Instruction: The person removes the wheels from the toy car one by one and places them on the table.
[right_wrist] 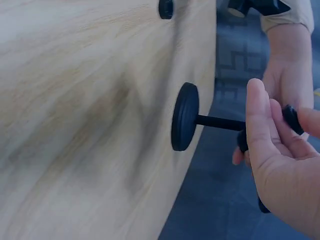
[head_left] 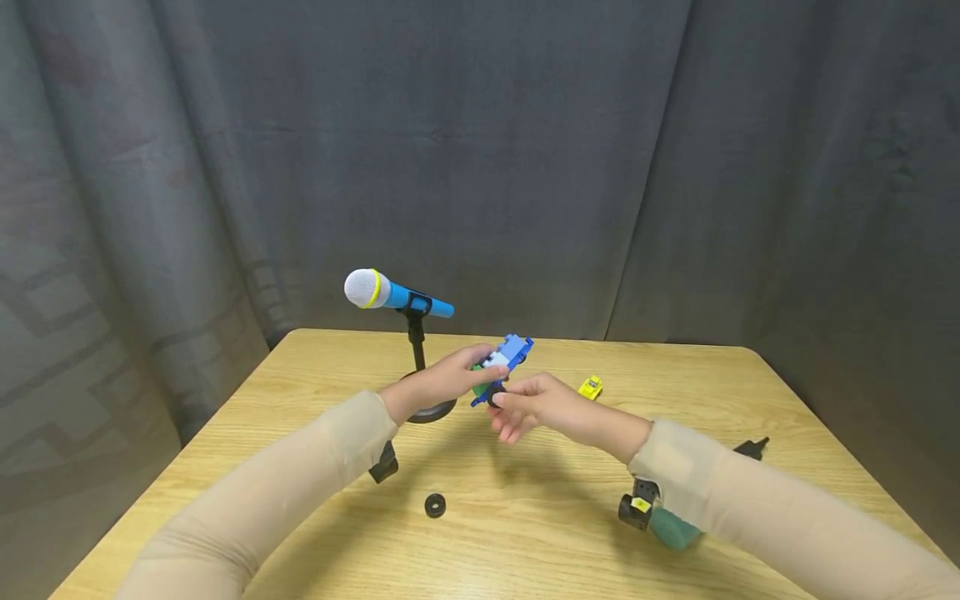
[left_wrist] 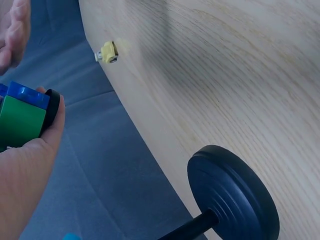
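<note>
In the head view my left hand (head_left: 450, 375) grips a toy vehicle (head_left: 512, 350) built of blue, light blue and green bricks, tilted above the table. My right hand (head_left: 555, 408) pinches a small black wheel (head_left: 496, 394) at the near side of the toy. Whether the wheel is fitted on the toy cannot be told. The left wrist view has the green block (left_wrist: 22, 122) in my left palm, another black wheel (left_wrist: 51, 107) at its side. Seen from the right wrist, the pinched wheel (right_wrist: 291, 119) sits under my thumb, and my right fingers (right_wrist: 257, 115) extend beside it.
A blue toy microphone (head_left: 401, 296) rests on a black stand (head_left: 435, 412) left of the hands. One loose black tyre (head_left: 435, 505) lies nearer on the wooden table (head_left: 517, 542). Behind my right hand is a yellow toy car (head_left: 590, 387). A green piece (head_left: 675, 529) lies below my right sleeve.
</note>
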`<state>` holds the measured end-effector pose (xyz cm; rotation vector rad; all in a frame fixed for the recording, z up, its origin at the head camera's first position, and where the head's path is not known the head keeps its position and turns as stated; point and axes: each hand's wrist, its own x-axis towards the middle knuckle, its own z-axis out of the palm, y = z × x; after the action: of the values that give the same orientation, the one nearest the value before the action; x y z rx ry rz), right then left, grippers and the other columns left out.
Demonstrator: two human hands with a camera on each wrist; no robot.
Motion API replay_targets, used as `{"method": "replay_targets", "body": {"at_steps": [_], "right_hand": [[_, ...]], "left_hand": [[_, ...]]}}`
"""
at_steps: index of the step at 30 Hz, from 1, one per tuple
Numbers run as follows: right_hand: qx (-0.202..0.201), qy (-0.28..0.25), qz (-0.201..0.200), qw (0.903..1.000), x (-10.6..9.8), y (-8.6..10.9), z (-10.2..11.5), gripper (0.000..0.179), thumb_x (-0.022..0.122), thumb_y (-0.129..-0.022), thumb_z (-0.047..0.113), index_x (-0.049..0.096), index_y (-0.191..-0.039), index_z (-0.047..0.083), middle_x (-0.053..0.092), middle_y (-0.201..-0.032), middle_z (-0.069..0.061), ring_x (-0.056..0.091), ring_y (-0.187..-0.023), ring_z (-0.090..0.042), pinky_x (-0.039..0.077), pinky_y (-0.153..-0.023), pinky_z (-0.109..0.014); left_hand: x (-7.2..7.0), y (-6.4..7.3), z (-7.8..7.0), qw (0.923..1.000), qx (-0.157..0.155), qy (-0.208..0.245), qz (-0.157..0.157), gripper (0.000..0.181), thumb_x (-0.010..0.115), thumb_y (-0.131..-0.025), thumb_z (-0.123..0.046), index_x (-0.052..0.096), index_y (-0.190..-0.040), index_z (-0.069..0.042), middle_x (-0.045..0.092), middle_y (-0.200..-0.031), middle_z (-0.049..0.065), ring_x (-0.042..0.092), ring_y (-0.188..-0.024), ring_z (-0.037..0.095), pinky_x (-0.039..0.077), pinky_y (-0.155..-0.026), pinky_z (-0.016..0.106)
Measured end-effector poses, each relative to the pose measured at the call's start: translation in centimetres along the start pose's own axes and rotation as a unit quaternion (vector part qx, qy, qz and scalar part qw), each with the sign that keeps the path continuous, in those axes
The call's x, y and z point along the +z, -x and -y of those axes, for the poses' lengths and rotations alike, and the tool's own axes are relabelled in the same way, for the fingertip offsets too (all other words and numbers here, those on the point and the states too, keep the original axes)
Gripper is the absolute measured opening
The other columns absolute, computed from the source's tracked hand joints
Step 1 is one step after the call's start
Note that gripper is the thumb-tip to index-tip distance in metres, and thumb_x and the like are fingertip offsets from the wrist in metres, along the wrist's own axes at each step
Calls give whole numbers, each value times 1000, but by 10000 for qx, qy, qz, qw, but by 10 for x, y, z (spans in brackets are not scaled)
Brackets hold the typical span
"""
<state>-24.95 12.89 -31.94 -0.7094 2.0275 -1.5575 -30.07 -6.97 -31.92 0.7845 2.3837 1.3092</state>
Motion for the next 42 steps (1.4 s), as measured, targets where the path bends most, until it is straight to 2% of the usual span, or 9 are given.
{"method": "replay_targets", "body": {"at_steps": [2, 7, 15, 20, 24, 28, 33, 38, 42], "right_hand": [[155, 150, -81, 9997, 0, 1, -2, 34, 58, -98, 23, 67, -102, -9, 72, -94, -20, 71, -77, -19, 58, -77, -36], [450, 412, -149, 9980, 5, 3, -7, 31, 68, -91, 23, 69, -95, -8, 74, -86, -15, 72, -79, -25, 58, -77, -35], [834, 105, -318, 9959, 23, 7, -21, 15, 74, -85, 10, 63, -83, 1, 73, -74, -9, 70, -66, -15, 58, -76, -36], [979, -303, -124, 9947, 34, 9, -31, 14, 73, -84, 2, 59, -86, 0, 72, -74, -14, 68, -60, -12, 58, -69, -33], [1054, -495, -19, 9932, 41, 9, -38, 16, 71, -84, -2, 56, -91, -3, 71, -75, -18, 66, -58, -12, 58, -64, -30], [1254, -398, -66, 9913, 49, 9, -44, 15, 71, -84, -3, 59, -93, -5, 71, -77, -17, 66, -59, -12, 58, -63, -29], [1340, -126, -372, 9902, 60, 6, -53, 10, 71, -83, -4, 66, -91, -7, 70, -77, -11, 65, -59, -11, 58, -65, -29], [1293, 117, -644, 9894, 67, 6, -58, 9, 71, -83, -3, 70, -91, -7, 70, -79, -10, 64, -58, -9, 58, -63, -29], [1322, 161, -741, 9883, 69, 5, -59, 8, 71, -83, -3, 72, -90, -7, 72, -80, -11, 64, -57, -8, 58, -62, -28]], "left_hand": [[0, 0, 0, 10000, -33, -6, 2, 41, 52, -100, -39, 51, -127, -9, 60, -116, 8, 56, -103, 18, 42, -100, 43], [0, 1, 1, 10000, -27, 62, 16, 41, 52, -100, -38, 51, -128, -8, 64, -114, 6, 59, -102, 17, 42, -100, 43], [2, 1, 1, 9994, 9, 331, 133, 36, 54, -99, -37, 52, -124, -10, 60, -113, 5, 56, -101, 20, 42, -97, 41], [3, 1, 2, 9991, -55, 395, 126, 37, 57, -98, -36, 51, -124, -10, 55, -113, 6, 52, -105, 30, 40, -99, 49], [4, -1, 5, 9992, -11, 379, 108, 35, 58, -98, -34, 52, -122, -10, 57, -111, 7, 55, -100, 26, 42, -97, 45], [5, -1, 8, 9996, 46, 260, 81, 36, 57, -98, -35, 52, -123, -10, 58, -111, 6, 55, -94, 18, 44, -92, 38], [6, 3, 7, 9998, -23, 169, 45, 38, 57, -98, -36, 51, -126, -11, 55, -113, 6, 53, -98, 20, 43, -95, 44], [5, 4, 6, 10000, 7, 63, 53, 38, 55, -99, -36, 51, -126, -10, 54, -113, 6, 52, -97, 18, 43, -91, 37], [5, 4, 7, 9999, 37, 78, 65, 37, 55, -99, -35, 51, -126, -10, 55, -113, 7, 53, -97, 19, 43, -93, 42]]}}
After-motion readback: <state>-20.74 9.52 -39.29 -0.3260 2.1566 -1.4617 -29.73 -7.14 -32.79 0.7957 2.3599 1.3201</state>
